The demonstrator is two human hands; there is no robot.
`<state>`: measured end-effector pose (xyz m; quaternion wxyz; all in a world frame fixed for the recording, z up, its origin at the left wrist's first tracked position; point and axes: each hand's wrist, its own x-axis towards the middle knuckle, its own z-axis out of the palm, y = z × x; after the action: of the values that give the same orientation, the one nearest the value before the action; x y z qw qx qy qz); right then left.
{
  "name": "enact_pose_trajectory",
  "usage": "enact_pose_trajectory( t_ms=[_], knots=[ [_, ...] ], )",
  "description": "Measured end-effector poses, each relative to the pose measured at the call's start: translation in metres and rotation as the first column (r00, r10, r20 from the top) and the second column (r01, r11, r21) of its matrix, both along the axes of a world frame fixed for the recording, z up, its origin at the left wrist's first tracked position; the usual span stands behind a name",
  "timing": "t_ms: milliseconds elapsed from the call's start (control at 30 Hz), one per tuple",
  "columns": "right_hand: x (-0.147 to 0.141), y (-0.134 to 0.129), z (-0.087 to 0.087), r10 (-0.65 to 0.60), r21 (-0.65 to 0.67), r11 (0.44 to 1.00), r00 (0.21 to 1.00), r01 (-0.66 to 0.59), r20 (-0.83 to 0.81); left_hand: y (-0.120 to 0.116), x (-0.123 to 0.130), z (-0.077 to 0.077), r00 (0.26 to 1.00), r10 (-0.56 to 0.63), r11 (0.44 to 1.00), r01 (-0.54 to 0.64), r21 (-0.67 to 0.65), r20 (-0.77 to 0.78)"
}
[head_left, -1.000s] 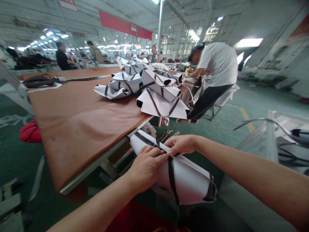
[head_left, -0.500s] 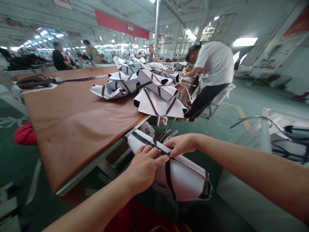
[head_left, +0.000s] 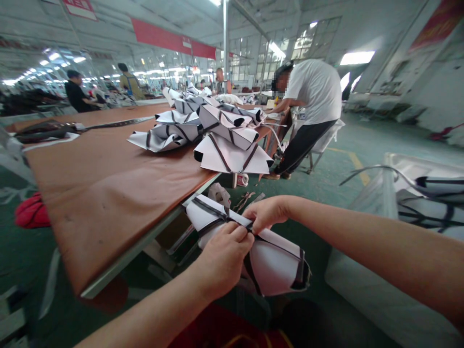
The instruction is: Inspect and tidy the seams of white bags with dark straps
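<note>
A white sewn panel piece with dark strips [head_left: 277,266] lies slantwise in front of me, off the table's corner, its far end near the table edge. My left hand [head_left: 230,253] is closed on its upper side, fingers curled at the dark strip near the middle. From the right, my right hand [head_left: 266,215] pinches the same strip, thumb and fingers close to the left fingertips. What lies right under the fingertips is hidden. Similar white pieces with dark strips [head_left: 234,154] are heaped on the brown-covered table [head_left: 108,183].
To the right stands a whitish bin [head_left: 389,193] with more strapped pieces [head_left: 431,212] inside. A person in a white shirt [head_left: 315,92] bends over the table's far right side. A red bundle [head_left: 32,210] lies at the left. Dark strips [head_left: 47,128] rest on the table's left side.
My left fingers have curled in from lying flatter on the piece. Both hands stay at the strip's middle. The whole view has shifted slightly, so things appear further left.
</note>
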<state>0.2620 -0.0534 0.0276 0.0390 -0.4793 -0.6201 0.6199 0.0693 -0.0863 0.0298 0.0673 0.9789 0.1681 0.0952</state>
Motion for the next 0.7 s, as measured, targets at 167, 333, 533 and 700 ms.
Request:
enact_pose_trajectory(
  t_ms=[167, 333, 533, 700],
  knots=[
    [-0.003, -0.006, 0.005, -0.021, -0.015, 1.000, 1.000, 0.021, -0.006, 0.005, -0.005, -0.005, 0.997, -0.071, 0.997, 0.071, 0.015, 0.042],
    [-0.002, -0.013, -0.004, -0.057, 0.052, 0.997, 0.998, 0.058, -0.028, 0.006, -0.005, -0.008, 0.995, -0.055, 0.998, 0.055, 0.007, 0.084],
    [0.008, -0.036, -0.010, -0.165, 0.029, 0.985, 0.979, 0.170, -0.117, -0.004, -0.001, -0.013, 1.000, 0.010, 0.990, -0.013, 0.138, 0.017],
    [0.005, -0.051, 0.002, -0.205, 0.263, 0.948, 0.976, 0.181, 0.068, -0.010, 0.002, -0.012, 1.000, 0.014, 0.992, -0.014, 0.126, 0.008]
  ],
)
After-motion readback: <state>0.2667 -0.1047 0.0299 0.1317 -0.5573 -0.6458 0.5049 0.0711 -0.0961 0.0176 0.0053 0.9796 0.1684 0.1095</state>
